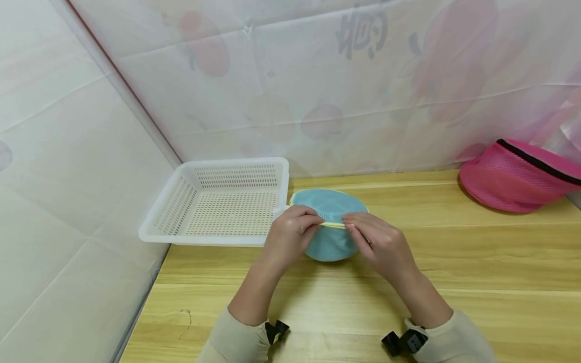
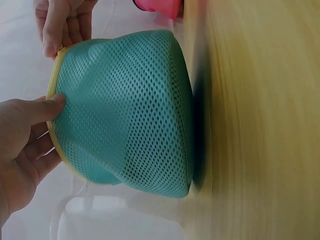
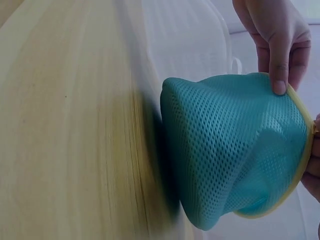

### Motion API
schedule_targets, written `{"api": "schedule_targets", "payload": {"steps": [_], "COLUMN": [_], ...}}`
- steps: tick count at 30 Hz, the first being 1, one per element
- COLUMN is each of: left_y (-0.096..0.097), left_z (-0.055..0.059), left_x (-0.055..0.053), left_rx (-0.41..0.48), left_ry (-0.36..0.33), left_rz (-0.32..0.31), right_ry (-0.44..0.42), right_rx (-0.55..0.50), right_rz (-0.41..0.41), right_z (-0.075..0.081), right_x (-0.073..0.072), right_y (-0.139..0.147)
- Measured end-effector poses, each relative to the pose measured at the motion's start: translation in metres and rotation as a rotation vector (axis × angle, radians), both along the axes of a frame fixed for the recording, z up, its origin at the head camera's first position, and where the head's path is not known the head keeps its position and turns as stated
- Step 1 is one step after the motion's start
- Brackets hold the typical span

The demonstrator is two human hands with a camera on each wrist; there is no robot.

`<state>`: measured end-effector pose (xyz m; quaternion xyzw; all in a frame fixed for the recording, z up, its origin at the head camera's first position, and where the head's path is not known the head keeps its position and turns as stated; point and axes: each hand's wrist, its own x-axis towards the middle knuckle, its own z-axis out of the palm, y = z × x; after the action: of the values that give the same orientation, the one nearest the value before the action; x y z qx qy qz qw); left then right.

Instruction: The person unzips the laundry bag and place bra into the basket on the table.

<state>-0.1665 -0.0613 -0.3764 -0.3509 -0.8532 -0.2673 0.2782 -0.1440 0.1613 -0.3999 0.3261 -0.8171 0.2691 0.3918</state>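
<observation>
A blue mesh laundry bag (image 1: 333,248) with a yellow zipper edge stands upright between both hands, over the wooden table. My left hand (image 1: 290,229) pinches the zippered edge, its thumb on the near side of the mesh in the left wrist view. Farther right along that same edge, my right hand (image 1: 383,242) pinches the yellow band near the zipper pull (image 2: 61,49). Dark shadow lies under the bag's base; whether the base touches the table I cannot tell. The inside of the bag is hidden.
A white perforated plastic basket (image 1: 156,238) sits at the left, right beside the bag. Toward the back right lies a pink mesh bag (image 1: 508,176) with a black zipper. Patterned white sheeting (image 1: 290,75) hangs behind the wooden table (image 1: 476,262) and along its left side.
</observation>
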Motion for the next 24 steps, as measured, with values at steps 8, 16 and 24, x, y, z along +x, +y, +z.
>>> {"api": "schedule_targets", "payload": {"steps": [8,16,24], "left_y": [-0.008,-0.005,0.015], "left_z": [0.001,0.003,0.003], "left_x": [-0.003,0.0,0.013], "left_rx": [0.025,-0.044,-0.141], "left_ry": [-0.072,-0.122,0.03], "left_rz": [0.048,0.069,-0.056], "right_ry": [0.031,0.017,0.037], "right_rx": [-0.033,-0.02,-0.007], "right_rz": [0.006,0.058,0.086], "right_z": [0.003,0.0,0.0], "right_x": [-0.001,-0.001,0.0], "right_y": [0.0,-0.003,-0.009]}}
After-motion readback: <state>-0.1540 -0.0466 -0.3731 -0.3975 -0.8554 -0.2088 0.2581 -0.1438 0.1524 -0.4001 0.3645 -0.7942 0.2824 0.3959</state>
